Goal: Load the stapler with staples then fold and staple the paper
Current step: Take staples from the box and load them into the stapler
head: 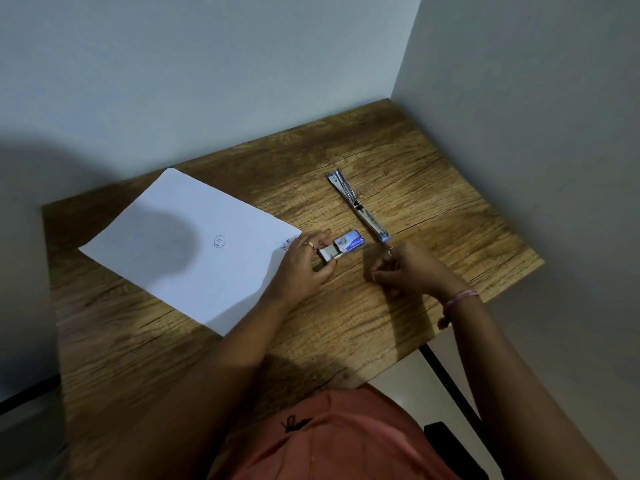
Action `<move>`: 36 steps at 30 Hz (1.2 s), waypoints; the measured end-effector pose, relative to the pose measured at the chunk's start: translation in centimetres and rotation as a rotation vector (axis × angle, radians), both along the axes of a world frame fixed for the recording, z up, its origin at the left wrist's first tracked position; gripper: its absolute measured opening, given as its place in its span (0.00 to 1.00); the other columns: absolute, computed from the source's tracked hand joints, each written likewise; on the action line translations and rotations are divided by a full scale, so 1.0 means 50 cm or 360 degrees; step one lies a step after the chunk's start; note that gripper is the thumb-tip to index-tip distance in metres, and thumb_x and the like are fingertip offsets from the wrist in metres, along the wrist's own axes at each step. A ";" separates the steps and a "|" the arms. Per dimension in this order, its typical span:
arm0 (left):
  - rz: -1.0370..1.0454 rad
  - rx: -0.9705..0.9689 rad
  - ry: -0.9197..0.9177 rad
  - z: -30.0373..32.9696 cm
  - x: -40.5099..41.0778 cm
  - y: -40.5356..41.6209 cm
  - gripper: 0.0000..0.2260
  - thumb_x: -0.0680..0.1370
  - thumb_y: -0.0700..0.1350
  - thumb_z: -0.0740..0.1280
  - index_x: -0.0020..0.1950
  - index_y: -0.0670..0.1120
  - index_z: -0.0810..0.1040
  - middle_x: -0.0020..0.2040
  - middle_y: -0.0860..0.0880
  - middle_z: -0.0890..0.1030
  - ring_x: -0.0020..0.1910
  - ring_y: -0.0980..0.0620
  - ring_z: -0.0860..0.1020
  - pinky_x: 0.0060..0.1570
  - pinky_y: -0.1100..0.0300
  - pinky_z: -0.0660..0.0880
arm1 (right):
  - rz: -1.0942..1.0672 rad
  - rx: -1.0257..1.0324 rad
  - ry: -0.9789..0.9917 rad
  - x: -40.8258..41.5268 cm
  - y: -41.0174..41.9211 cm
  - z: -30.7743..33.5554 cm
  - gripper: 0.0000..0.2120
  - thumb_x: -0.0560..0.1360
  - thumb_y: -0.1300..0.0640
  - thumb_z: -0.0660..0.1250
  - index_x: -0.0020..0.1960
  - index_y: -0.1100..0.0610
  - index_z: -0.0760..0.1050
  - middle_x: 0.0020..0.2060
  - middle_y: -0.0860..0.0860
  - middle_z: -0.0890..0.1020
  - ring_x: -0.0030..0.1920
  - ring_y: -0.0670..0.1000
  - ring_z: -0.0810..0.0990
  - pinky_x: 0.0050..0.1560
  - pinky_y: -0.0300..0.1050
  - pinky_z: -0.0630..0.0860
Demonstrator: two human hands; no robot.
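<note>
A small blue staple box [349, 243] lies on the wooden table [398, 161], its grey inner tray [329, 253] slid out toward me. My left hand [303, 266] holds that tray between thumb and fingers, with its heel over the corner of the paper. The stapler [358, 206] lies swung open flat, just beyond my right hand. That hand [403, 271] rests on the table right of the box, fingertips pinched together on what looks like a small strip of staples, barely visible. The white sheet of paper [173, 244] lies flat to the left.
The table stands in a corner, with walls along its far side and its right side. A black table leg [446, 379] and a dark chair part [450, 445] show below the right edge. My lap in a pink garment [346, 441] is at the near edge.
</note>
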State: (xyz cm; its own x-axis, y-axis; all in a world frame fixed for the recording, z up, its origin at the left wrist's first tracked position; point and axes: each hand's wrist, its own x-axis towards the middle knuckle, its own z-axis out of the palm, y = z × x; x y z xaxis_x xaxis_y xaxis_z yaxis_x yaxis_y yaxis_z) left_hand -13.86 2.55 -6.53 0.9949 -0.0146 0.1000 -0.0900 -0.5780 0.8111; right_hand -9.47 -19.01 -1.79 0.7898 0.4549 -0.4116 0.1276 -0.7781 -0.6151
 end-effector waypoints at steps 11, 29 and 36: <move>0.0008 -0.0022 0.0017 -0.003 0.001 0.001 0.22 0.74 0.42 0.71 0.68 0.44 0.72 0.63 0.46 0.78 0.63 0.50 0.74 0.64 0.48 0.72 | -0.0475 0.0568 -0.0076 0.056 -0.060 0.047 0.06 0.75 0.58 0.68 0.47 0.61 0.80 0.36 0.51 0.84 0.31 0.43 0.81 0.31 0.33 0.76; 0.0024 -0.0040 0.0030 -0.005 0.003 0.000 0.24 0.74 0.43 0.71 0.69 0.46 0.71 0.61 0.47 0.79 0.60 0.52 0.76 0.62 0.51 0.74 | -0.0293 0.0263 -0.0499 0.174 -0.001 -0.025 0.07 0.71 0.63 0.71 0.49 0.61 0.82 0.46 0.47 0.81 0.45 0.39 0.76 0.48 0.23 0.68; 0.0023 -0.0051 0.0018 -0.003 0.003 0.000 0.23 0.74 0.42 0.71 0.68 0.45 0.71 0.61 0.46 0.79 0.61 0.52 0.76 0.62 0.50 0.74 | -0.0267 0.0091 -0.0670 0.182 -0.002 -0.046 0.07 0.74 0.58 0.70 0.51 0.57 0.82 0.45 0.49 0.79 0.44 0.45 0.75 0.47 0.38 0.68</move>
